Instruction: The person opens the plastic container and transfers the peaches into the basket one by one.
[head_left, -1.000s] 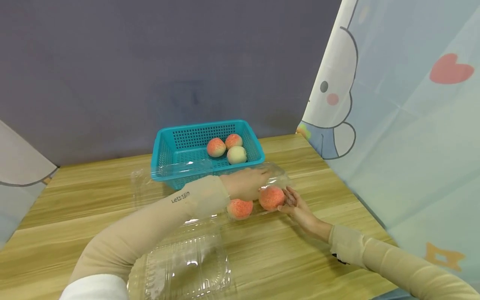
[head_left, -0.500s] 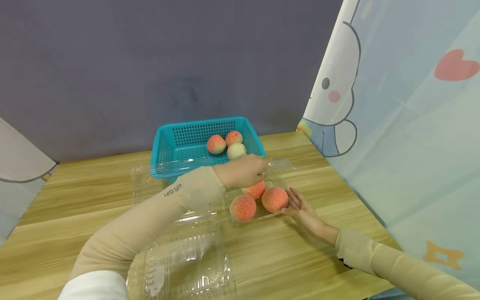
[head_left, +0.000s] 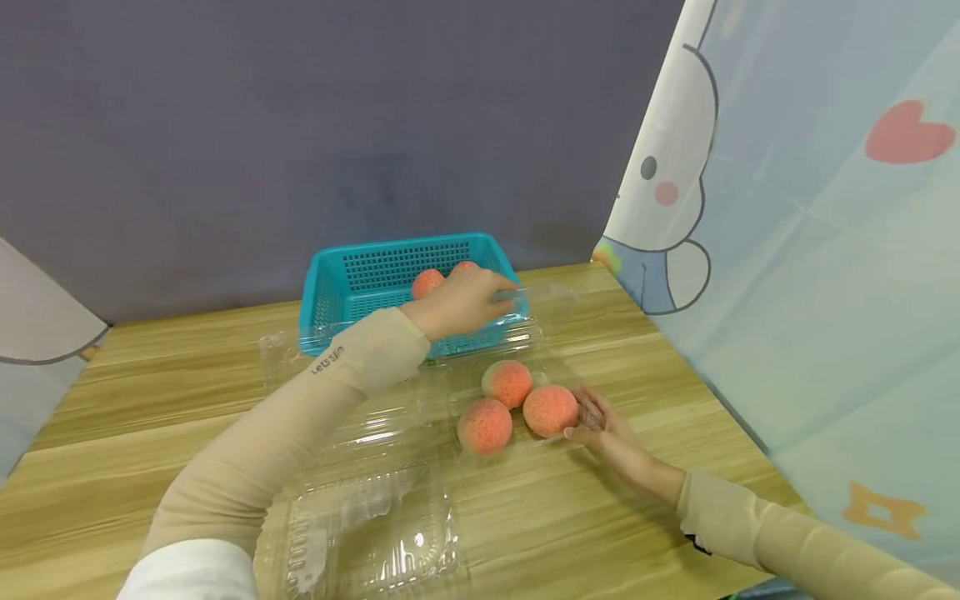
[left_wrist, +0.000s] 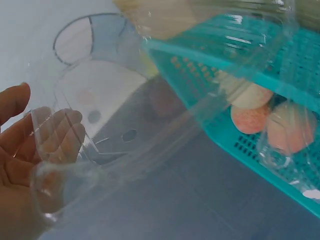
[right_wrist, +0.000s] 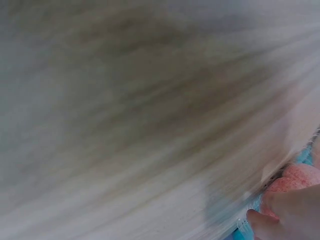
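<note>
Three reddish peaches sit in a clear plastic clamshell container (head_left: 457, 379): a left peach (head_left: 485, 426), a back peach (head_left: 507, 383) and a right peach (head_left: 551, 410). My right hand (head_left: 622, 446) holds the container's right side, thumb at the near edge. In the right wrist view that hand (right_wrist: 295, 215) shows only at the lower corner, beside a peach. Over the basket's front, my left hand (head_left: 465, 300) touches the raised clear lid (head_left: 555, 304). In the left wrist view, the lid's plastic crosses the palm and loosely bent fingers (left_wrist: 65, 130), with the thumb apart.
A teal basket (head_left: 330, 287) with several peaches (head_left: 427, 283) stands behind the container. Another clear container (head_left: 375, 533) lies open at the front left of the wooden table (head_left: 600, 517). A printed curtain (head_left: 817, 275) hangs along the right side.
My left hand has moved up and away with the lid, uncovering the three peaches. My right hand has shifted slightly right and nearer, staying at the container's side.
</note>
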